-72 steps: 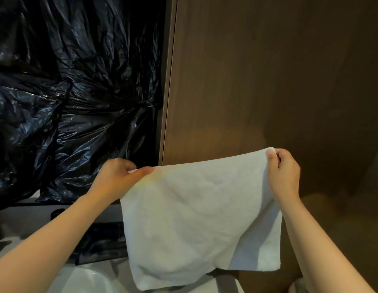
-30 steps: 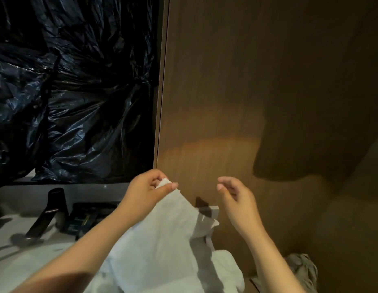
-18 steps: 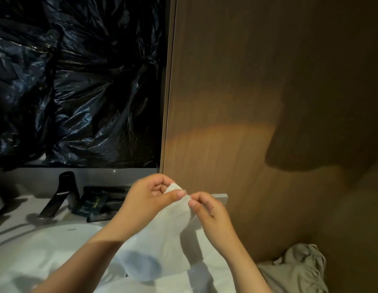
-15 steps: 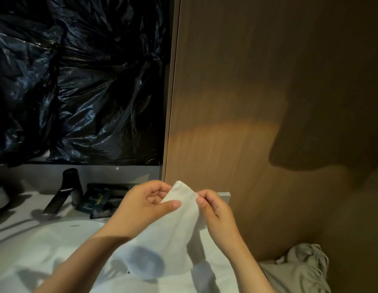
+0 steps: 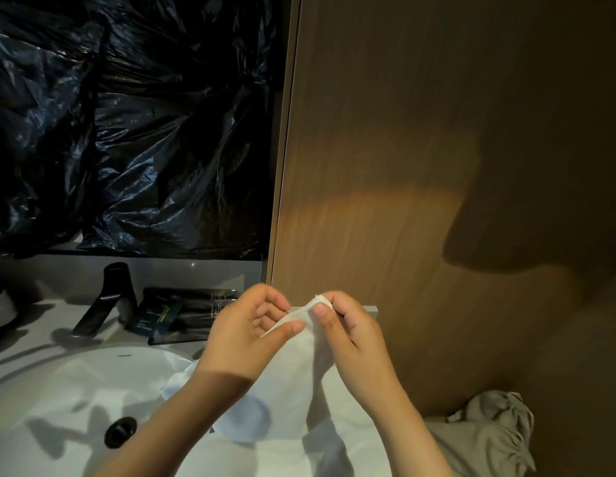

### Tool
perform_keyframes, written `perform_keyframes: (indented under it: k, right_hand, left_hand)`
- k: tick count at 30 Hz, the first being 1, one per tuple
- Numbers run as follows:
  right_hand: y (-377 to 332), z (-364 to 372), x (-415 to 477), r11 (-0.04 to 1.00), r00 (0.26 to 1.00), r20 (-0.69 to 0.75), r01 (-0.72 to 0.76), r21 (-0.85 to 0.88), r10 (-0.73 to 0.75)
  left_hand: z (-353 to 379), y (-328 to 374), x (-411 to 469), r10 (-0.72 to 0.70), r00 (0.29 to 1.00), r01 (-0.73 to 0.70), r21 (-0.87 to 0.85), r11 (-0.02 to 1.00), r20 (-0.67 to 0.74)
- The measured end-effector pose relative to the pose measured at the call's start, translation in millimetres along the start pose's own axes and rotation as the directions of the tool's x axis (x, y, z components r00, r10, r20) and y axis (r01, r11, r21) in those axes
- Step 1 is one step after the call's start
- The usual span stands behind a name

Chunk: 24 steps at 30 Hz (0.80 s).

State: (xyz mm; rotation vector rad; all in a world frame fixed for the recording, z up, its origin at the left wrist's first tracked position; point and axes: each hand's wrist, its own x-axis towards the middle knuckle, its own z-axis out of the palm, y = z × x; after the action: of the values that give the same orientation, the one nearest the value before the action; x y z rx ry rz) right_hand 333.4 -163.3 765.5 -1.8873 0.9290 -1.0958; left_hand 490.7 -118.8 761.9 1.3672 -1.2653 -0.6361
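Note:
A white cloth hangs folded over the white sink, its top corners brought together. My right hand pinches those corners between thumb and fingers at the top. Just to the left, my left hand has its thumb lying across the front of the cloth and its fingers curled behind it. The cloth's lower part drapes down between my forearms.
A black faucet stands behind the sink, with dark sachets beside it. Black plastic sheeting covers the wall above. A wooden panel stands on the right, and a crumpled grey cloth lies at lower right.
The cloth was held spread wide by its two top corners; my hands came together and lowered it. Now my right hand holds the joined corners, and my left thumb has slid down the cloth's front.

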Motion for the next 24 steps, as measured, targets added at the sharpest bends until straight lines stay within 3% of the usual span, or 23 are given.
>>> perform_keyframes:
  k: [9,14,20,24]
  right_hand:
    - [-1,1,-2,0.999,0.987,-0.159,-0.008,-0.042,0.001]
    - [-7,-5,8,1.0,0.979,-0.202,-0.005,-0.002,0.004]
    - [-8,-5,12,0.999,0.988,-0.155,-0.013,-0.044,0.006]
    - [-8,-10,19,0.996,0.974,-0.225,0.012,-0.084,-0.03]
  left_hand:
    - [2,-3,-1,0.091,0.994,-0.093,0.031,0.995,0.068]
    - [-4,-8,-4,0.131,0.989,-0.134,0.044,0.99,0.068]
    - [-3,-12,-2,0.168,0.984,-0.171,0.062,0.983,0.054]
    - [-4,-13,-2,0.195,0.975,-0.204,0.078,0.976,0.11]
